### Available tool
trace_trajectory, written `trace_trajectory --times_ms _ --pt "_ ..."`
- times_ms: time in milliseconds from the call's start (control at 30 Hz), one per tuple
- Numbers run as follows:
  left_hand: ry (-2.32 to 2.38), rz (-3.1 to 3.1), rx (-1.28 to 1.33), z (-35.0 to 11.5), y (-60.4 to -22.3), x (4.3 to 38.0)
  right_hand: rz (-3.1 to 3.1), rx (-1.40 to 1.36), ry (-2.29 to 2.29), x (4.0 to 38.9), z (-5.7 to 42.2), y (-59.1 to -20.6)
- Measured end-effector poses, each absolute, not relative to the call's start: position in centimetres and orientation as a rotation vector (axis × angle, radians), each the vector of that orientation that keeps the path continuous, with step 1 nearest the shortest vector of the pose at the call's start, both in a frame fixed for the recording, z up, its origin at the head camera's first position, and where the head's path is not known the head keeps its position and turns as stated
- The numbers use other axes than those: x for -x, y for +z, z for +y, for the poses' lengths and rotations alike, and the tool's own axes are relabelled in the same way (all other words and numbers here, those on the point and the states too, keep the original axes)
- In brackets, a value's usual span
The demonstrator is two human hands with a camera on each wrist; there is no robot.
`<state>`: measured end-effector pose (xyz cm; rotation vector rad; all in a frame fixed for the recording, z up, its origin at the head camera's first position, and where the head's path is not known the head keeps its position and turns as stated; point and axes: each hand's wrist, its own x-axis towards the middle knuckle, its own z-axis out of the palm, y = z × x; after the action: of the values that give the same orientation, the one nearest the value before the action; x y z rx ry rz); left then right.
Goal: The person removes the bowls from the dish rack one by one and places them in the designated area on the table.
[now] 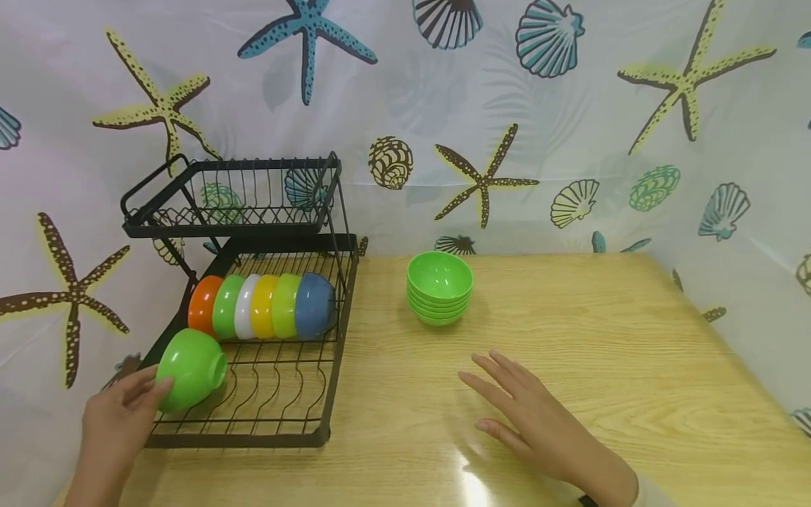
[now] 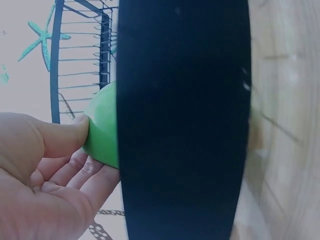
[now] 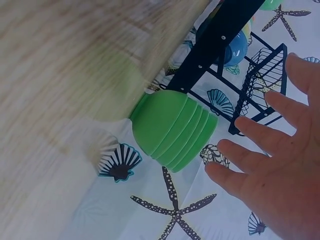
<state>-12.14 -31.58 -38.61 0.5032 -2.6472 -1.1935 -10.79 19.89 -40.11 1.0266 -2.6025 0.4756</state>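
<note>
My left hand [image 1: 120, 419] pinches the rim of a green bowl [image 1: 189, 370], thumb on one side and fingers on the other. The bowl stands on its side at the front left of the black dish rack [image 1: 237, 442], its foot turned to the right. In the left wrist view the rack's dark front edge [image 2: 182, 120] hides part of that bowl. Over the table, my right hand [image 1: 538, 422] is spread with nothing in it. Beyond it stands a stack of several green bowls [image 1: 440, 282], which also shows in the right wrist view.
Behind the held bowl, a row of bowls on edge fills the rack's rear slots, from an orange bowl [image 1: 203, 304] to a blue bowl [image 1: 315, 306]. A wire upper shelf [image 1: 231, 229] overhangs the rack's back. Patterned cloth [image 1: 405, 105] encloses the wooden table [image 1: 602, 331].
</note>
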Motion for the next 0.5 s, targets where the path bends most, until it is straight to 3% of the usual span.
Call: trace_trajectory --times_ms 500 --pt "-1.162 -2.51 -0.194 -27.5 -36.3 11.1 -2.587 -1.063 0.471 10.9 19.4 -40.0"
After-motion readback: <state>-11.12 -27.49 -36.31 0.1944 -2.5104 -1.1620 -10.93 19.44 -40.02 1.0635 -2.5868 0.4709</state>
